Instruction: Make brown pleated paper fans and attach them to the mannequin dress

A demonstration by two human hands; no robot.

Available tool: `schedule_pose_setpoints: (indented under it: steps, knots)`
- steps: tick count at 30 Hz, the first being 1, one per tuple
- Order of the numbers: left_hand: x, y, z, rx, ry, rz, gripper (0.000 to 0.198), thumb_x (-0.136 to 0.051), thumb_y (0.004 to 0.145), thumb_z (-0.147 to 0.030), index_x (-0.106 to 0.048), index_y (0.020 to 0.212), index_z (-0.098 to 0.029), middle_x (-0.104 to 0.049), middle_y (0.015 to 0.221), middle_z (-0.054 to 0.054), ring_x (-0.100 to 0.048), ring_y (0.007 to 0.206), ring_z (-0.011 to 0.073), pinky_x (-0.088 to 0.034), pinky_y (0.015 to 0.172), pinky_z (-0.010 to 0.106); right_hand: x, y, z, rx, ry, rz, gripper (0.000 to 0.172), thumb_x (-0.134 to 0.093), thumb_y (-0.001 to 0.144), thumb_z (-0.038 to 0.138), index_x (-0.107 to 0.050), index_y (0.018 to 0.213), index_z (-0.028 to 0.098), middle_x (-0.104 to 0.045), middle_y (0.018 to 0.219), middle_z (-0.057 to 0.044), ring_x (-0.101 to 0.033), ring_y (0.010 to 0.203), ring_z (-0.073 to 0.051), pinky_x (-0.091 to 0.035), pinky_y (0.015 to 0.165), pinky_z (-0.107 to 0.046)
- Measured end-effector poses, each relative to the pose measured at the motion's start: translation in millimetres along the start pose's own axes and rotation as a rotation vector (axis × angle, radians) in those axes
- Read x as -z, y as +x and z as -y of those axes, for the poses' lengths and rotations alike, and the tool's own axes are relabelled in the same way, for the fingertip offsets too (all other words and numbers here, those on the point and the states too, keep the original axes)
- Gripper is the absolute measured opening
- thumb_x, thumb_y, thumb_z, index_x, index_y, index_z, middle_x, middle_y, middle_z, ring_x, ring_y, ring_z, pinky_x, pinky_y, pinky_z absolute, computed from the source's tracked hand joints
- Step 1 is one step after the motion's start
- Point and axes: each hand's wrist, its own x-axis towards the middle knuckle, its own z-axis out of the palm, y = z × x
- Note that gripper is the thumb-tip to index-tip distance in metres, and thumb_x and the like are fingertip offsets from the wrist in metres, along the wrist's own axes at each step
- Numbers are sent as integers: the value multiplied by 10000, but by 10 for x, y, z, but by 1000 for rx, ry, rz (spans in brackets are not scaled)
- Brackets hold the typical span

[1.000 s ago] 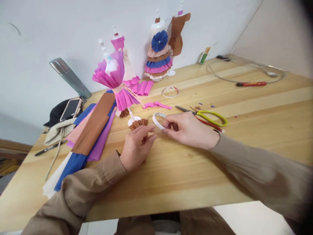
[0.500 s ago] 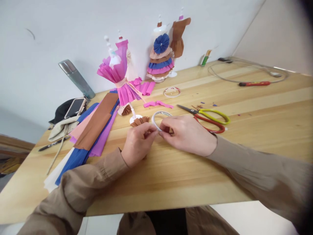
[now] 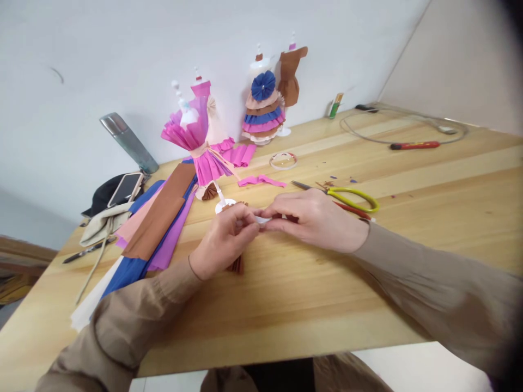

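My left hand (image 3: 224, 239) and my right hand (image 3: 314, 218) meet over the wooden table (image 3: 327, 283), fingertips pinched together on a white tape roll (image 3: 262, 220) of which only an edge shows between them. A pleated brown paper piece (image 3: 237, 265) pokes out under my left hand. A second pleated brown fan lies behind the fingers by the white stand base (image 3: 225, 204) of the pink paper dress (image 3: 200, 141). Both hands are closed.
Yellow and red scissors (image 3: 347, 197) lie just right of my hands. Strips of brown, pink, purple and blue crepe paper (image 3: 159, 218) spread at left. Another tape ring (image 3: 283, 160), small dressed mannequins (image 3: 263, 103), a phone (image 3: 126, 188), a metal flask (image 3: 128, 141), a red tool (image 3: 412, 145) and a cable sit farther back.
The tape roll, held up in my right hand, has come down and is now mostly hidden between both hands' fingertips. My left hand has moved in to pinch it.
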Motion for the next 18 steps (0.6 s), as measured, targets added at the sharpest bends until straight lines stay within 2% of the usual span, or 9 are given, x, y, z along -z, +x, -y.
schedule_pose_setpoints:
  steps: [3, 8, 11, 13, 15, 18]
  knots:
    - [5, 10, 3, 93, -222, 18, 144, -633, 808, -226, -558, 703, -162, -671, 894, 68, -632, 960, 191, -484, 845, 316, 45, 7, -4, -28, 112, 22, 233, -555, 921, 301, -707, 823, 154, -701, 752, -51, -599, 667, -135, -423, 641, -257]
    - [-26, -14, 3, 153, -458, 40, 209, -725, 765, -289, -581, 700, -153, -686, 837, 39, -668, 810, 158, -522, 798, 299, 51, 3, -65, -235, 380, 20, 251, -664, 797, 417, -716, 850, 178, -651, 671, -2, -455, 522, -92, -361, 508, -237]
    - [-47, -49, -33, 212, -544, 48, 238, -739, 762, -303, -571, 702, -146, -702, 946, 69, -699, 831, 179, -540, 805, 313, 140, 12, -97, -298, 505, -24, 324, -605, 801, 479, -697, 881, 179, -635, 672, -12, -471, 520, -106, -382, 506, -256]
    - [-50, -67, -56, 235, -574, 33, 240, -744, 760, -293, -569, 700, -140, -694, 1029, 89, -708, 849, 185, -545, 810, 309, 289, 3, -152, -370, 530, -62, 379, -502, 851, 511, -682, 892, 181, -652, 715, -36, -511, 531, -122, -409, 520, -277]
    - [-45, -72, -68, 257, -605, 7, 248, -755, 751, -287, -566, 690, -138, -695, 1019, 92, -711, 853, 183, -546, 809, 293, 480, -45, -266, -489, 389, -75, 358, -522, 831, 505, -673, 830, 180, -665, 728, -47, -556, 572, -139, -435, 553, -283]
    - [-41, -53, -74, 304, -685, -34, 263, -783, 720, -285, -566, 689, -140, -704, 955, 83, -711, 874, 185, -544, 835, 286, 707, -200, -534, -613, -4, 182, 233, -663, 715, 424, -693, 756, 196, -680, 681, -28, -605, 589, -162, -438, 554, -276]
